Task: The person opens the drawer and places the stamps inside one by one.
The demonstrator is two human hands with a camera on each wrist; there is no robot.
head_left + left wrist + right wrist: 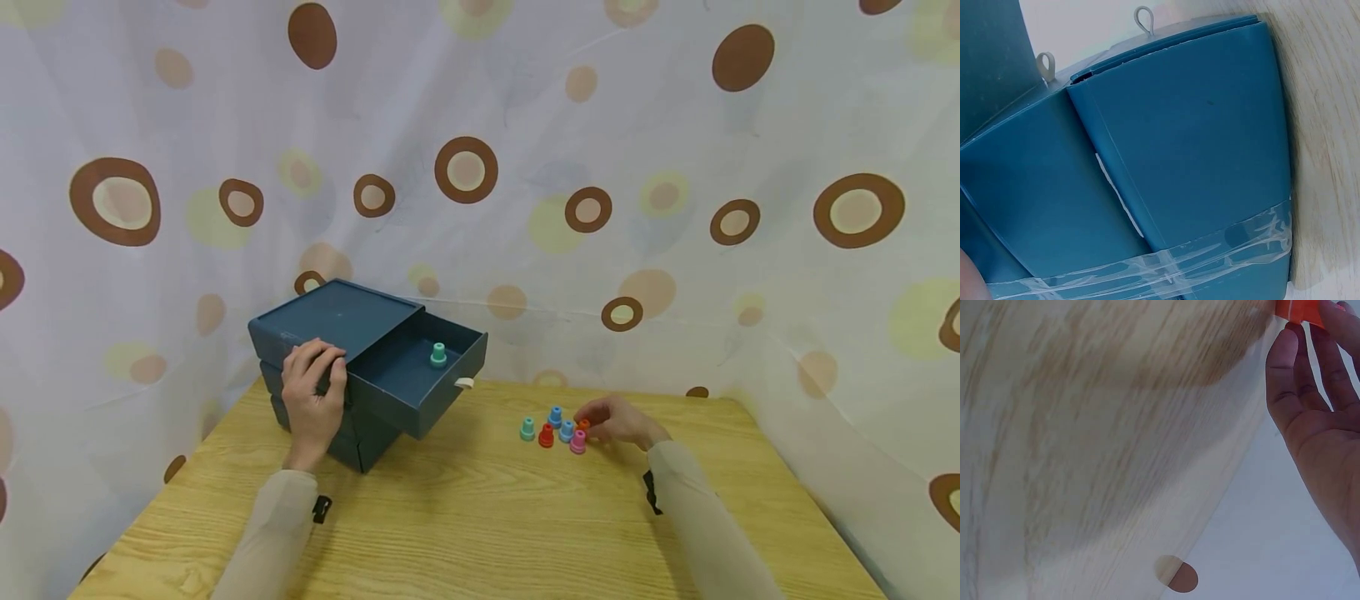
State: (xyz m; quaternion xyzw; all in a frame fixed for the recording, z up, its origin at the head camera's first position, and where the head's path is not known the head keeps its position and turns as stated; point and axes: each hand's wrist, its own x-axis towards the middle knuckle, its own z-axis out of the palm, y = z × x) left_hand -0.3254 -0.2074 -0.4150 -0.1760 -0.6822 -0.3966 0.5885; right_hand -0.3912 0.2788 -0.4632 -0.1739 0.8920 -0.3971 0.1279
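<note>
A dark blue drawer unit (337, 321) stands at the left of the table, its top drawer (408, 392) pulled out to the right. One green cone-shaped peg (438, 356) stands inside that drawer. My left hand (311, 408) rests on the near side of the unit, fingers over its top edge; the left wrist view shows mostly the unit's side (1191, 137). Further right, my right hand (618, 422) pinches an orange peg (1297, 310) between thumb and fingers. Beside it stand a pink peg (577, 442), a red peg (546, 435), a green peg (528, 429) and two blue pegs (555, 417).
Clear tape (1229, 244) wraps the lower part of the unit's side. The open drawer's front carries a white pull tab (464, 383) and juts out over the wooden table (450, 533). A spotted curtain (510, 250) hangs behind the table and along its sides.
</note>
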